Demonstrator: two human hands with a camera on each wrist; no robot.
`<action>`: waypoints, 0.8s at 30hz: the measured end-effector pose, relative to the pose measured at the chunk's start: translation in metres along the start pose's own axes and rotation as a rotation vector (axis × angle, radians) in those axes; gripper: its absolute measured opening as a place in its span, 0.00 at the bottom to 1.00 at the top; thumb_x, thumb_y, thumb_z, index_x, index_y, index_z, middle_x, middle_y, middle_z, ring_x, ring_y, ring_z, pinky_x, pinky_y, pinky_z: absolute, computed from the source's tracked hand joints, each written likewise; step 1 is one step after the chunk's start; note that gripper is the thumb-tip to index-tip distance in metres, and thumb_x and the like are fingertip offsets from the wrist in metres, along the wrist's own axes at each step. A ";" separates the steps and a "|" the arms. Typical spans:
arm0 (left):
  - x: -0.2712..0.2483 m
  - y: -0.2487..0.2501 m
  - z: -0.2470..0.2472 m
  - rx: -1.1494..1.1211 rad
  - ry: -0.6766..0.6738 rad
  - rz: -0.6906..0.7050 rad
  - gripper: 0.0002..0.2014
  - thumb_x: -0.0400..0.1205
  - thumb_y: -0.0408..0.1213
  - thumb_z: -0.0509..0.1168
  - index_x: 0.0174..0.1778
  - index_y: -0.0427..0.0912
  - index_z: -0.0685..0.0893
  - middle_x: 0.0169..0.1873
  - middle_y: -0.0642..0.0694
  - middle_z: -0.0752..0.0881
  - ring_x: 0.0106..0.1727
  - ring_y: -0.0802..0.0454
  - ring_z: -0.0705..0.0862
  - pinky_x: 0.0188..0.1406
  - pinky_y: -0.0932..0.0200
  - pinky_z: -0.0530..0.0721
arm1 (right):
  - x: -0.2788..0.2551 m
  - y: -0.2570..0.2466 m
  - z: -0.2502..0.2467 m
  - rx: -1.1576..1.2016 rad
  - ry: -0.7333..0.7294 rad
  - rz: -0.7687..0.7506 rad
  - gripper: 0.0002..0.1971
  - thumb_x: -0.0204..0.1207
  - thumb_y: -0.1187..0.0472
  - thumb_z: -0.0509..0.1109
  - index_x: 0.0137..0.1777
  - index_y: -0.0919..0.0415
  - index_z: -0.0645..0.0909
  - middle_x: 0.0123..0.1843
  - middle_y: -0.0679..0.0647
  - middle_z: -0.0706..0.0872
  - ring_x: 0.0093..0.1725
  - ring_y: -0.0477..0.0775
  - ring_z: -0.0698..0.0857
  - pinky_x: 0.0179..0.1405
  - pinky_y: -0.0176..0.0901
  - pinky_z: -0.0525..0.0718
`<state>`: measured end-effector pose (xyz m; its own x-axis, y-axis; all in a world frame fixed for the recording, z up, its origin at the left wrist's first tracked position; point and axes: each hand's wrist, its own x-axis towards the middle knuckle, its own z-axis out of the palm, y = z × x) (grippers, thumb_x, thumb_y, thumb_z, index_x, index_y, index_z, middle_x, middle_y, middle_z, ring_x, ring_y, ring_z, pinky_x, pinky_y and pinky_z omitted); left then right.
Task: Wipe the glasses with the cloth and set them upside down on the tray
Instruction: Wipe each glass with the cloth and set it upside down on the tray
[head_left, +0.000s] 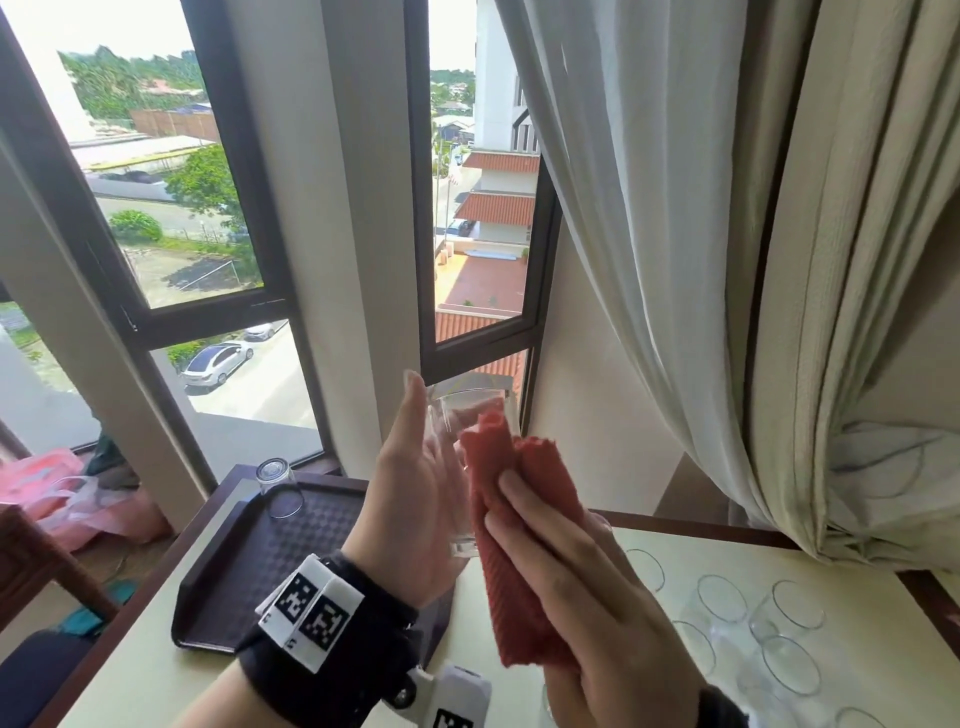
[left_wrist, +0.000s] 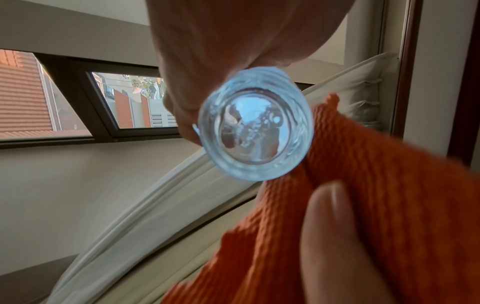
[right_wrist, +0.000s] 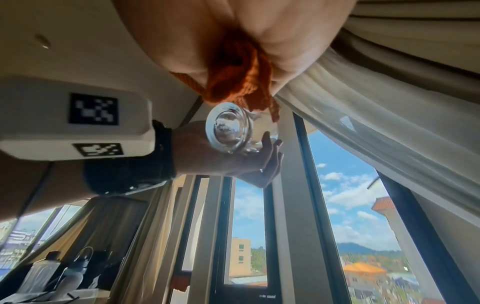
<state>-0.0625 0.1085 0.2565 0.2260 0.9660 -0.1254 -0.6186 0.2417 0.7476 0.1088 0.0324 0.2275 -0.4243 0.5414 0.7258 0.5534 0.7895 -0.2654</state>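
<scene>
My left hand (head_left: 415, 493) holds a clear glass (head_left: 457, 415) raised in front of the window, mouth up and thick base (left_wrist: 255, 133) toward my wrist. My right hand (head_left: 597, 597) grips a red-orange ribbed cloth (head_left: 519, 519) and presses it against the glass's right side. A fold of the cloth reaches up near the rim. On the table's left lies a dark tray (head_left: 223, 587) with one glass (head_left: 278, 488) standing upside down at its far end. In the right wrist view the cloth (right_wrist: 233, 82) is bunched in my palm above the glass (right_wrist: 228, 131).
Several clear glasses (head_left: 753, 623) stand mouth up on the cream table (head_left: 649, 675) at the right. A white curtain (head_left: 675, 260) hangs close behind them. The window (head_left: 483, 208) is straight ahead. Pink bags (head_left: 67, 499) lie on the floor at the left.
</scene>
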 end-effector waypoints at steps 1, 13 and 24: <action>0.000 0.000 -0.001 0.026 0.018 0.002 0.53 0.72 0.83 0.63 0.76 0.37 0.84 0.61 0.27 0.88 0.61 0.35 0.88 0.77 0.30 0.81 | -0.005 0.001 0.000 0.015 0.013 0.017 0.25 0.84 0.66 0.67 0.81 0.62 0.77 0.87 0.52 0.73 0.86 0.58 0.72 0.78 0.48 0.80; 0.005 -0.015 0.008 -0.017 -0.104 -0.059 0.43 0.87 0.71 0.56 0.82 0.36 0.80 0.81 0.26 0.76 0.86 0.24 0.70 0.88 0.26 0.65 | 0.039 0.023 -0.008 0.075 0.106 0.143 0.27 0.83 0.67 0.59 0.82 0.68 0.73 0.87 0.56 0.72 0.89 0.57 0.67 0.87 0.52 0.70; 0.008 -0.014 -0.008 0.106 -0.097 -0.069 0.55 0.74 0.80 0.63 0.79 0.32 0.76 0.64 0.32 0.80 0.66 0.36 0.81 0.74 0.34 0.78 | -0.015 0.023 0.001 -0.008 -0.004 0.073 0.27 0.82 0.68 0.66 0.83 0.63 0.75 0.87 0.55 0.72 0.87 0.62 0.70 0.77 0.57 0.82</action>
<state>-0.0578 0.1132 0.2397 0.3400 0.9328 -0.1194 -0.5174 0.2916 0.8046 0.1275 0.0424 0.2096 -0.3854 0.5988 0.7021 0.5891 0.7453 -0.3122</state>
